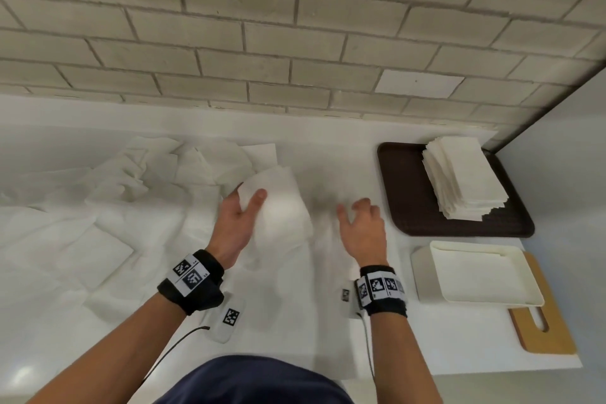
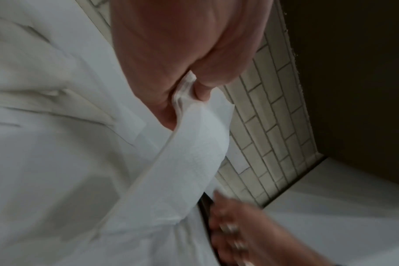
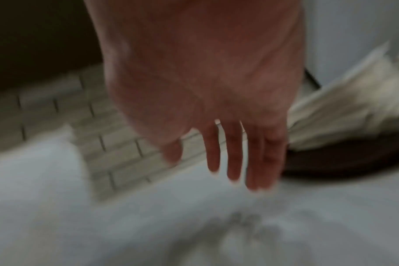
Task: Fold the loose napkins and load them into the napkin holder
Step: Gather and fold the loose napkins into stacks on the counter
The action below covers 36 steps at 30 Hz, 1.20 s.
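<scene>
My left hand [image 1: 244, 207] pinches the corner of a white napkin [image 1: 285, 207] between thumb and fingers, lifting it above the counter; the left wrist view shows the napkin [image 2: 194, 153] bunched at the pinch. To its right, my right hand [image 1: 359, 216] hovers over the counter with fingers [image 3: 233, 158] loosely spread and nothing in it. A heap of loose white napkins [image 1: 131, 193] covers the counter's left half. A stack of folded napkins [image 1: 462, 180] lies on a dark brown tray [image 1: 403, 193] at the right. The cream napkin holder [image 1: 475, 275] lies near the front right.
A tan wooden cutting board [image 1: 547, 325] sticks out from under the holder. A tiled wall [image 1: 262, 36] backs the white counter [image 1: 334, 154], and a side wall closes the right end. A white outlet cover [image 1: 419, 84] is set in the tiles.
</scene>
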### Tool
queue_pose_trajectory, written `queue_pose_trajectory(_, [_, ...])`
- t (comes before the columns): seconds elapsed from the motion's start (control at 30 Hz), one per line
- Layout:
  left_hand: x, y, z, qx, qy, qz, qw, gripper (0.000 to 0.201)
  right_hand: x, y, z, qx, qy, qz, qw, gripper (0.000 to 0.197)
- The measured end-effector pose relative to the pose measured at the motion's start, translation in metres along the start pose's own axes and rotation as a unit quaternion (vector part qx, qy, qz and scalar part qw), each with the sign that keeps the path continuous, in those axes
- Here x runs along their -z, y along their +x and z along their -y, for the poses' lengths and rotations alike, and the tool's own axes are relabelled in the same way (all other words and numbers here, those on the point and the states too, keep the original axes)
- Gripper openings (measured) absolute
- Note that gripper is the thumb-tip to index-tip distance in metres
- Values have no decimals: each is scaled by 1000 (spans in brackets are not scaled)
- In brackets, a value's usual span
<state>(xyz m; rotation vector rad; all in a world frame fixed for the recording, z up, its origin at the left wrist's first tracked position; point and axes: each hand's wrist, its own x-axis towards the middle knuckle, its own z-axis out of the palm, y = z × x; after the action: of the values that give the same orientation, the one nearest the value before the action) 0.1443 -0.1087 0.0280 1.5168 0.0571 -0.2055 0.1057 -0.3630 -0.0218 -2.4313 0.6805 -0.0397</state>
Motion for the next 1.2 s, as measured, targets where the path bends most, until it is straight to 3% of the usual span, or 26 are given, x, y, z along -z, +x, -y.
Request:
queue_pose_trajectory(0.03, [7,1,3,-1,10,-10,1000,34,-3,2,-20,-43,-72,66,994,68])
queue_pose_trajectory(0.1, [19,5,8,1,26,-27,999,34,-10,3,-49,-53,-152,149,976,91])
queue_pose_trajectory(0.17, [26,9,9,5,27,-50,998,25,-17,1,-56,-42,-136,174,974,91])
queue_pose_trajectory(0.23, [27,12,8,-3,27,-63,998,22,-19,-3,-54,-37,-102,190,976,80])
queue_pose_trajectory(0.33, [23,15,4,-22,30,-65,997,27,-3,-14,-41,10,23,183,983,35])
queue_pose_trajectory(0.47, [17,19,6,-6,40,-54,998,30,42,-48,16,117,228,256,932,18])
queue_pose_trajectory(0.53, [7,19,5,7,43,-17,999,41,53,-57,47,163,286,212,920,17])
queue_pose_trajectory(0.7, [-24,8,-13,67,11,67,995,53,33,-43,82,246,264,25,932,36])
queue_pose_trajectory(0.83, [-29,-2,-21,89,-65,132,985,65,27,-33,83,281,216,-24,935,55])
queue_pose_trajectory(0.93, [-27,-6,-19,26,-2,159,987,44,26,-31,79,280,184,-33,942,65])
queue_pose_trajectory(1.03, [-24,-6,-13,-9,31,159,987,32,25,-34,77,197,226,-50,953,78])
queue_pose_trajectory(1.07, [-23,-6,-13,-9,20,154,988,34,26,-36,75,158,278,-26,947,75])
queue_pose_trajectory(1.13, [-23,-4,-11,-10,-5,127,992,37,28,-43,69,89,396,112,907,63])
queue_pose_trajectory(1.17, [-23,-2,-10,-13,-18,105,994,38,28,-47,62,73,390,182,900,65])
queue_pose_trajectory(1.2, [-22,0,-9,-13,-34,79,996,37,25,-50,53,86,335,225,911,70])
